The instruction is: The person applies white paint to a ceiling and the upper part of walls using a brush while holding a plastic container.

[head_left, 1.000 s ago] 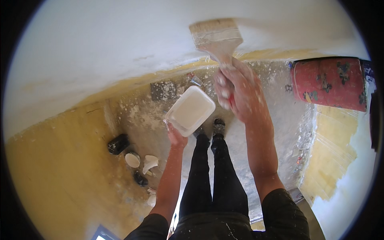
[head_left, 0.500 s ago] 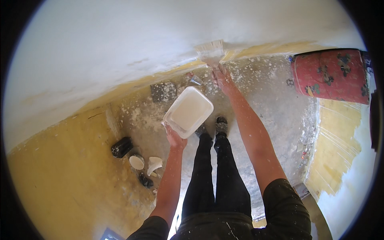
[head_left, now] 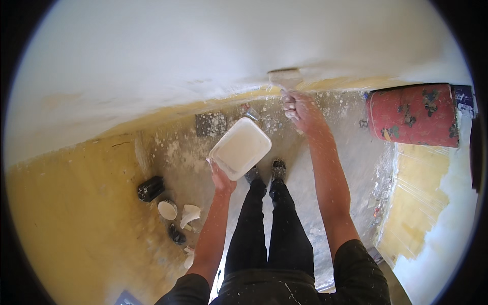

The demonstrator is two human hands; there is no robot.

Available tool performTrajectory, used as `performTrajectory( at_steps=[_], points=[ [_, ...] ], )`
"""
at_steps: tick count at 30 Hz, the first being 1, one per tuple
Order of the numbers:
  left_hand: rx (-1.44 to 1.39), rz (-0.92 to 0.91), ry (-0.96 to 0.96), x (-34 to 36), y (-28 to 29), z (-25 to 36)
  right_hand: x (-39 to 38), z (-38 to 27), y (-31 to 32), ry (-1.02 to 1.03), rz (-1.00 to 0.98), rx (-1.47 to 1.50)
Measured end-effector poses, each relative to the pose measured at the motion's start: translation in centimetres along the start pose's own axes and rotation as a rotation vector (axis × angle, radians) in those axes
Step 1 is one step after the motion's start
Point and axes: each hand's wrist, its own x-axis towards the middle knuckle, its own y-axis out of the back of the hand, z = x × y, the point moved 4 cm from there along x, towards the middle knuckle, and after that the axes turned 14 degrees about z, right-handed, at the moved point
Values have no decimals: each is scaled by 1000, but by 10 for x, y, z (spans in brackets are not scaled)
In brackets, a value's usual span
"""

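My left hand grips a white rectangular plastic tub by its lower left side; pale liquid is inside. My right hand, spattered with white, is closed round the handle of a wide flat paintbrush. The brush head is up at the lower part of the white-coated wall, just above a yellow, uncoated band.
A red patterned bundle sits at the right, above a partly whitened yellow wall. At the lower left, by a yellow wall, lie a black container, a white round tub and debris on the spattered floor.
A second ago the brush was raised higher and nearer the camera; it moved down and away to the wall, then slightly right. The tub in my left hand has barely moved.
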Motion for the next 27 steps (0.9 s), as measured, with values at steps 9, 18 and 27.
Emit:
performTrajectory(
  at_steps=[9,18,27],
  points=[
    [-3,-34,15,-9,0,-9,-91,-35,-2,518,-128,41],
    [-51,15,18,-15,-15,-40,95,75,62,160,-28,-109],
    [-27,106,41,-37,-45,-70,103,87,91,-131,2,-71]
  ],
)
